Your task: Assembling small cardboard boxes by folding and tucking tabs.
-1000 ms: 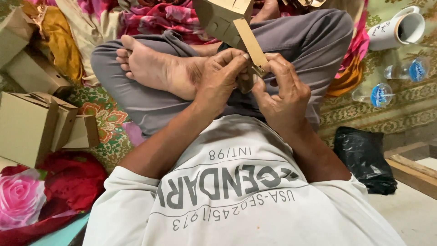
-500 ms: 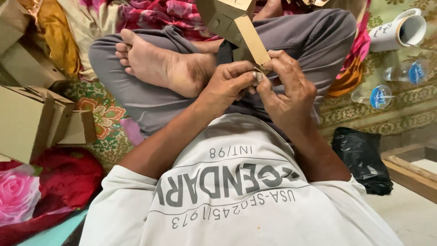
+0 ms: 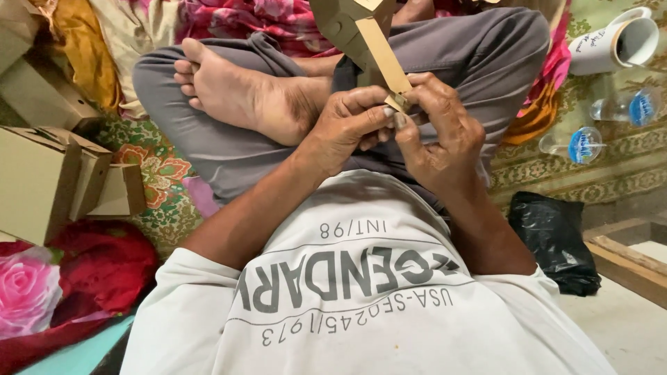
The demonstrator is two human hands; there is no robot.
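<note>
Both the left hand (image 3: 344, 125) and the right hand (image 3: 438, 132) pinched the cardboard box flap (image 3: 382, 55) above the person's crossed legs (image 3: 278, 139).

Brown cardboard boxes (image 3: 48, 177) (flaps open) stand stacked at left.

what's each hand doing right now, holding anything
Left hand: closed, pinching the end of the cardboard flap.
Right hand: closed, pinching the same flap end.

Left hand (image 3: 347, 125) and right hand (image 3: 438, 132) meet, fingertips pinched (legs crossed).
</note>
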